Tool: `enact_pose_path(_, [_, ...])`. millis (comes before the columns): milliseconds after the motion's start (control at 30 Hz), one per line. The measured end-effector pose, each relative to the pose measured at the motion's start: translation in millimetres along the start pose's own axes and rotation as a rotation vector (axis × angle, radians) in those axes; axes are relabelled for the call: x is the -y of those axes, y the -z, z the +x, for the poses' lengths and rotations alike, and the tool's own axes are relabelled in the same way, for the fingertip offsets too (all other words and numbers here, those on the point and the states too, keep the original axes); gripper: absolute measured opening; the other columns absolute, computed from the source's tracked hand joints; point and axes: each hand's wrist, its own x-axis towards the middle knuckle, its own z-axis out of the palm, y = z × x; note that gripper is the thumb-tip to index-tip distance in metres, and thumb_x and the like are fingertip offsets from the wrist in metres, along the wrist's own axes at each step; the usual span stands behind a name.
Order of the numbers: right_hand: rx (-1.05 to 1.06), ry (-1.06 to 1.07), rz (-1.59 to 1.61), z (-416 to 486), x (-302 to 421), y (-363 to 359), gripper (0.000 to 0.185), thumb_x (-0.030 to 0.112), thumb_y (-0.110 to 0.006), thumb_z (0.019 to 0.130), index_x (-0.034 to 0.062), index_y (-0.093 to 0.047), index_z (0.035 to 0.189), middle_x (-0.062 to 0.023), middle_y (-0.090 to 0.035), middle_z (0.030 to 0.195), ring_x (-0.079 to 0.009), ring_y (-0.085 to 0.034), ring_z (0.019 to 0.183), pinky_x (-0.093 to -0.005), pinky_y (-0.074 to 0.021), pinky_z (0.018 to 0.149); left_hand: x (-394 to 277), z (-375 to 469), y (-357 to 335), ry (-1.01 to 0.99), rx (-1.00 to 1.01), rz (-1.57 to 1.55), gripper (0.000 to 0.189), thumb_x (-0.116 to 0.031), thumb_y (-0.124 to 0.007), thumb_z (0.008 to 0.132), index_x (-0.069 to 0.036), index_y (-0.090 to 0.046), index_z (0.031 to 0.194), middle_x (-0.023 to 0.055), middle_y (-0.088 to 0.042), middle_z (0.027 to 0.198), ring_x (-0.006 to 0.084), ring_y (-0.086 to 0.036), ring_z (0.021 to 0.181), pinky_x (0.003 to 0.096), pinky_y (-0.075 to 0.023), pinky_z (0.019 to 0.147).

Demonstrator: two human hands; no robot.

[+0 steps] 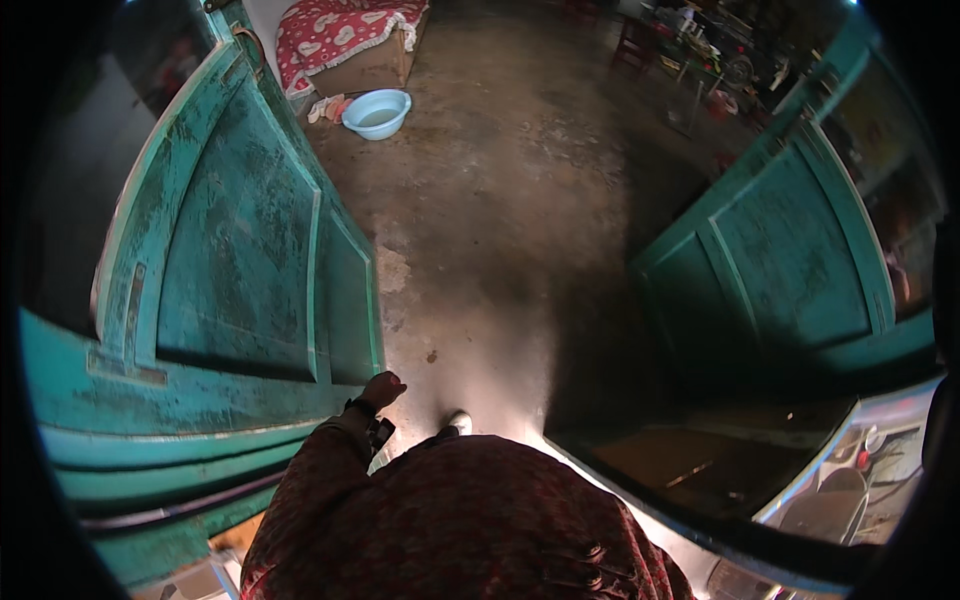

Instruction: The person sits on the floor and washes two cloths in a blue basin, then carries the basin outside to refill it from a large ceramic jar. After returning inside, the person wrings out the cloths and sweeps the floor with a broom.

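My left hand [384, 390] is low in the view, left of centre, beside the lower edge of a green wooden door leaf [240, 240]. Its fingers look curled, but whether they hold anything is unclear. A dark band and a small dark device [381, 433] are at the wrist. My right hand is out of view. One light-coloured shoe [461, 422] shows on the concrete floor [480, 225] below me. A second green door leaf [787, 247] stands open on the right.
A light blue plastic basin [377, 115] with liquid sits on the floor beside pinkish slippers [328, 109]. Behind it is a bed with a red heart-patterned cover [337, 34]. A cluttered table [697, 64] and a dark red chair [634, 46] stand at the back right. A chair [825, 506] is at the lower right.
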Motion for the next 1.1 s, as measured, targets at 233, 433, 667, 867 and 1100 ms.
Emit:
enact_pose_path(233, [0.053,-0.024,-0.194,68,99,-30,0.022,0.030,-0.048,0.084,0.0100,-0.055,0.088,-0.0064,-0.058,0.072,-0.0181,-0.054,0.049,-0.0316,-0.0416,0.041,-36,107,63,-0.074,-0.173,-0.120,0.026,-0.027,-0.060,0.077,-0.002,-0.057,0.075,0.0130,-0.059,0.073,0.0266,-0.058,0.068,0.0366,-0.0454,0.063])
enact_pose_path(433, [0.132,-0.017,-0.457,178,214,-39,0.021,0.031,-0.048,0.084,0.0110,-0.055,0.086,-0.0060,-0.059,0.073,-0.0181,-0.054,0.050,-0.0321,-0.0422,0.043,-15,145,118,-0.114,0.007,0.451,0.040,-0.039,-0.051,0.082,-0.001,-0.059,0.074,0.0175,-0.061,0.071,0.0341,-0.058,0.069,0.0429,-0.0448,0.065])
enact_pose_path(667, [0.099,0.010,-0.389,303,460,-56,0.021,0.031,-0.048,0.084,0.0122,-0.055,0.084,-0.0056,-0.059,0.073,-0.0181,-0.054,0.051,-0.0327,-0.0429,0.045,-18,83,141,0.958,-0.160,-0.581,0.061,-0.050,-0.036,0.088,0.000,-0.060,0.061,0.0143,-0.062,0.061,0.0255,-0.060,0.055,0.0372,-0.0464,0.056])
enact_pose_path(867, [0.147,0.278,-0.275,355,672,-151,0.017,0.028,-0.048,0.083,0.0113,-0.053,0.086,-0.0038,-0.054,0.071,-0.0165,-0.054,0.051,-0.0271,-0.0385,0.040,-30,129,157,1.111,-0.051,-0.737,0.072,-0.063,-0.031,0.084,0.001,-0.060,0.074,0.0138,-0.063,0.071,0.0238,-0.062,0.058,0.0334,-0.0483,0.051])
enact_pose_path(1100, [0.393,0.288,-0.392,343,727,-267,0.013,0.018,-0.045,0.085,0.0078,-0.053,0.089,-0.0076,-0.054,0.066,-0.0174,-0.052,0.044,-0.0280,-0.0368,0.034,22,323,235,0.464,-0.328,-0.251,0.053,-0.049,-0.042,0.084,0.000,-0.058,0.074,0.0260,-0.057,0.073,0.0414,-0.055,0.073,0.0490,-0.0406,0.062])
